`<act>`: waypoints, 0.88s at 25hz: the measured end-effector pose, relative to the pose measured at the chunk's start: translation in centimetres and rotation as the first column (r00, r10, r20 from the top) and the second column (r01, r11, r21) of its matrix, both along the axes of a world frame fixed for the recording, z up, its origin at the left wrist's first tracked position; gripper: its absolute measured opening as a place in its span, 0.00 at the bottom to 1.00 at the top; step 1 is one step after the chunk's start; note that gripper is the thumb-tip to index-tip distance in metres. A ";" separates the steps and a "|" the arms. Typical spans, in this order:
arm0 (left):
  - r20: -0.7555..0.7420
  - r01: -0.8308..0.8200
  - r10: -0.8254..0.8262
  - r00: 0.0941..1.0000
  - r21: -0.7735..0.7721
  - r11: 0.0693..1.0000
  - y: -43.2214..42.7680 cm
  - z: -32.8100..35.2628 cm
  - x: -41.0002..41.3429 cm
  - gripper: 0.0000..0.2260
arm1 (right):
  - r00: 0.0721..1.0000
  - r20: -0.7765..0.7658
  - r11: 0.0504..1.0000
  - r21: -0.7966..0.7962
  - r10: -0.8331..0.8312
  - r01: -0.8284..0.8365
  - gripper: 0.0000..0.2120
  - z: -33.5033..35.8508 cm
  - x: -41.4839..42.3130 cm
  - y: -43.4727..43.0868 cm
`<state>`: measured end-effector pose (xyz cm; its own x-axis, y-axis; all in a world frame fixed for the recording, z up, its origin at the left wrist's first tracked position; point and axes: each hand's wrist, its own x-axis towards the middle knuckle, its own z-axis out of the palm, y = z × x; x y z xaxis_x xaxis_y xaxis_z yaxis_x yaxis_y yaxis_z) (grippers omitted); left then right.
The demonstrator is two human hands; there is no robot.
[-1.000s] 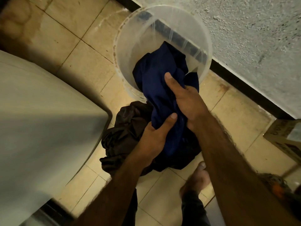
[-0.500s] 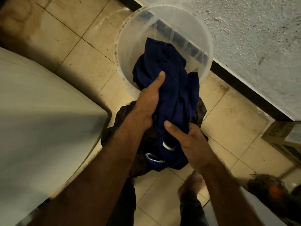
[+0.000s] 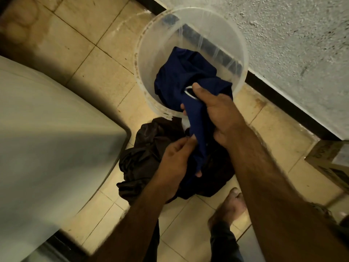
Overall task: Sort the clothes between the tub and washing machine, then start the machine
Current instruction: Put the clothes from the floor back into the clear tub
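Observation:
A navy blue garment point(image 3: 181, 80) hangs partly inside a clear plastic tub point(image 3: 151, 59) that stands on the tiled floor against the wall. My right hand point(image 3: 217, 112) grips the garment at the tub's near rim, thumb pressed by a silver ring on the cloth. Lower down, my left hand point(image 3: 175, 159) pinches the hanging tail of the same garment. Under both hands a pile of dark brown clothes point(image 3: 147, 154) lies on the floor. The white washing machine point(image 3: 47, 138) fills the left side; its lid and controls are out of view.
A rough white wall point(image 3: 292, 44) with a black skirting runs behind the tub. A cardboard box point(image 3: 330, 161) sits at the right edge. My bare foot point(image 3: 228, 208) stands on the beige tiles just below the clothes pile.
My hands have swapped places along the blue garment: the right hand went up to the tub's rim, the left dropped down to the tail. More of the garment lies in the tub.

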<state>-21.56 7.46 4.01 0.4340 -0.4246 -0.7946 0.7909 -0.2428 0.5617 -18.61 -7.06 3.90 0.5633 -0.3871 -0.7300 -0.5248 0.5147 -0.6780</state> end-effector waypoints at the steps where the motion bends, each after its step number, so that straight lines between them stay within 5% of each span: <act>1: 0.032 -0.059 0.058 0.998 0.038 0.998 -0.6 0.4 0.8 0.15 | 0.999 -0.017 0.999 0.005 0.051 -0.050 0.20 0.0 -0.6 0.5; 6: 0.102 -0.168 0.152 0.983 0.174 0.970 -4.6 0.3 6.2 0.15 | 1.000 -0.023 1.000 -0.028 0.009 -0.009 0.17 0.2 -5.5 3.5; 8: 0.152 -0.166 0.148 0.977 0.111 0.980 -5.9 0.0 8.5 0.12 | 0.998 -0.027 0.990 -0.129 -0.055 0.051 0.20 -0.3 -7.0 4.6; 11: 0.377 0.017 -0.097 0.921 0.209 0.978 -7.1 -1.0 11.0 0.06 | 0.975 -0.105 0.835 -0.540 -0.194 0.108 0.30 -2.3 -8.0 4.3; 14: 0.461 0.181 -0.368 0.807 0.400 0.899 -6.4 -2.4 10.2 0.18 | 0.930 -0.193 0.880 -0.428 -0.312 0.206 0.41 -5.5 -7.2 1.9; 16: 0.503 0.211 -0.444 0.742 0.453 0.866 -5.3 -3.3 8.5 0.15 | 0.934 -0.269 0.941 -0.304 -0.233 0.147 0.35 -7.3 -6.3 0.6; 18: 0.573 0.133 -0.425 0.701 0.480 0.867 -4.3 -4.1 7.0 0.09 | 0.937 -0.314 0.949 -0.310 -0.150 0.048 0.11 -7.9 -5.3 0.0; 19: 0.592 0.074 -0.395 0.702 0.491 0.868 -3.9 -4.5 6.3 0.07 | 0.939 -0.317 0.939 -0.344 -0.136 0.020 0.07 -7.5 -4.8 -0.1; 22: 0.505 0.015 -0.313 0.804 0.510 0.860 -3.1 -5.7 4.9 0.09 | 0.992 -0.116 0.933 -0.358 -0.058 0.012 0.10 -6.2 -2.8 -0.8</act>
<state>-16.68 4.40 -1.72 0.8148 -0.1813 -0.5506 0.2986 -0.6828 0.6668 -21.44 -7.85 -2.30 0.4598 -0.6523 -0.6026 -0.6013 0.2707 -0.7518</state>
